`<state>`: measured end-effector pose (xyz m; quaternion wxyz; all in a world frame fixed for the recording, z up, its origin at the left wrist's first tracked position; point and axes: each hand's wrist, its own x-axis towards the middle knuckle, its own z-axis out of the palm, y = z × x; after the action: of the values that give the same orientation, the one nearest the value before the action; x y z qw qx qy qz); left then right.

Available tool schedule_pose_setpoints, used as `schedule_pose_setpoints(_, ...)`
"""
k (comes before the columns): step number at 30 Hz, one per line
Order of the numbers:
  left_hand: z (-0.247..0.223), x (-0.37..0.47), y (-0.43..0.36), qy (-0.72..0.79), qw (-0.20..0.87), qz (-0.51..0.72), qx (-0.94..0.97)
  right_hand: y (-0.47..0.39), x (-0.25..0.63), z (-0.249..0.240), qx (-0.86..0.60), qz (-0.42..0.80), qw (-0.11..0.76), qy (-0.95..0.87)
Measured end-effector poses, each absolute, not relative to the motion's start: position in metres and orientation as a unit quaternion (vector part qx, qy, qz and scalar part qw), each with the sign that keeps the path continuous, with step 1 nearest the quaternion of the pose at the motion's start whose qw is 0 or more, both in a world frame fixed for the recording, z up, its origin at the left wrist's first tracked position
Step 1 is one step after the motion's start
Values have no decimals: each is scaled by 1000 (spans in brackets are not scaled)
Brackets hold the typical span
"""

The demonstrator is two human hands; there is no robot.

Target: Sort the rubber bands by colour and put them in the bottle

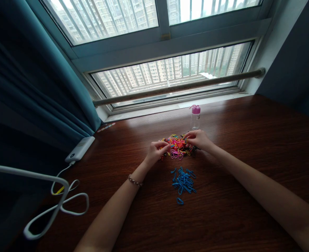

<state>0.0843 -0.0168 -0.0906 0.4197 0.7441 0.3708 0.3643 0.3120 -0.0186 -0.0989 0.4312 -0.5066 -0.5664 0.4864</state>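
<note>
A mixed pile of small elastic hair ties (178, 144) in pink, orange, yellow and black lies on the table between my hands. My left hand (156, 151) reaches into its left side, thumb and index finger pinched together; what they grip is hidden. At the pile's right edge, my right hand (199, 139) has its fingers closed on a small hair tie, with a bit of blue showing at the fingertips. Nearer to me lies a separate heap of blue hair ties (183, 181), with a single blue hair tie (180, 201) just in front of it.
Behind the pile stands a clear bottle (195, 120) with a pink lid. At the left, a white power bank (80, 149) has a white cable (72, 196) looping by the table edge. Beyond the brown wooden table (248, 140) are a window and a blue curtain (72, 87).
</note>
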Motion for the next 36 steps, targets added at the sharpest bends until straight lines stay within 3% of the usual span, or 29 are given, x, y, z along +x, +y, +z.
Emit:
schedule_pose_setpoints(5,-83,85,-22,340,445,290,776,-21,310,-92,-486,531,434,-541)
schedule_pose_setpoints(11,-80,91,-33,274,475,152,822,-24,310,-83,-507,501,402,-575)
schedule_pose_setpoints(17,-83,100,-38,201,391,95,893,-22,308,-90,-467,552,439,-533)
schedule_pose_setpoints(22,-82,103,-42,182,357,54,914,-21,309,-95,-484,509,455,-547)
schedule_pose_setpoints(28,-76,100,-41,196,391,46,898,-22,314,-85,-501,395,462,-616)
schedule_pose_setpoints(31,-78,93,-33,248,367,104,890,-29,313,-70,-487,452,382,-642)
schedule_pose_setpoints(36,-96,79,-7,408,183,287,847,-54,303,-47,-326,620,73,-710)
